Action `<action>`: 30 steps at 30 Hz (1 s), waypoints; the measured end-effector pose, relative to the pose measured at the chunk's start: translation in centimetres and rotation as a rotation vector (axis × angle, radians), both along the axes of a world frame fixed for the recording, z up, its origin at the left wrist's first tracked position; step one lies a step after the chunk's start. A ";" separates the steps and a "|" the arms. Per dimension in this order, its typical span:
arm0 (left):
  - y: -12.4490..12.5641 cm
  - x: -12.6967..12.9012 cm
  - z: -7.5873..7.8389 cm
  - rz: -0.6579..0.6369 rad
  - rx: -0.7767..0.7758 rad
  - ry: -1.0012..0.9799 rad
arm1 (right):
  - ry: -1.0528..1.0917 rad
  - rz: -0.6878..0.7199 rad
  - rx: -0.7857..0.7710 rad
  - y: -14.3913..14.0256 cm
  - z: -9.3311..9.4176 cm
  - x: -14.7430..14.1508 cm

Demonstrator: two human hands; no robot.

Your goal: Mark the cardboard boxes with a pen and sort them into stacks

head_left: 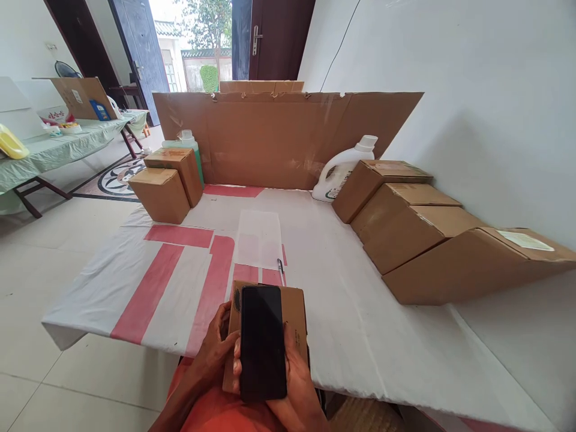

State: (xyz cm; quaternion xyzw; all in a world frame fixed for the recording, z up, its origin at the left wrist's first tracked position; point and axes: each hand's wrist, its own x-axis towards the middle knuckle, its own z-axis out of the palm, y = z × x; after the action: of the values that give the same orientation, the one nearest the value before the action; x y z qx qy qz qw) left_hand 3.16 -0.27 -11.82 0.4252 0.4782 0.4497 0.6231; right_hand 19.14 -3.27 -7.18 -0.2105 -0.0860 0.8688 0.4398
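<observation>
Phone (263, 342) clasped in right hand (296, 378) over box (294, 307); left hand (218, 341), fingers curled, grips box's left edge. Loosened right fingers could let phone slip.

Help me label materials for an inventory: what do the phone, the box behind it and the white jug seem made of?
Phone: glossy dark front, probably glass, judging by its faint sheen; frame material unclear. Box: matte brown cardboard, judging by colour and printed marks. White jug: probably smooth plastic, given its moulded handle.
</observation>
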 end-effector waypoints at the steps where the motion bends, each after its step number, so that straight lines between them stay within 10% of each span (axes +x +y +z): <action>1: 0.1 0.0 0.1 -0.013 0.005 0.005 | -0.008 -0.002 -0.009 0.1 -0.1 0.0; 18: 0.3 0.2 0.9 -0.056 -0.003 0.025 | -0.030 -0.061 -0.094 0.0 0.1 1.0; 30: 0.5 -0.7 0.8 0.032 -0.073 0.036 | -0.604 -0.435 -0.012 3.6 0.2 8.8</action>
State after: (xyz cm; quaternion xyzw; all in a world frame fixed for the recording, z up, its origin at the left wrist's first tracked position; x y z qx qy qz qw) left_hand 2.51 0.26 -10.98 0.4024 0.5123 0.4341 0.6223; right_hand 27.91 0.34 -6.94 -0.4732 -0.1599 0.6543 0.5678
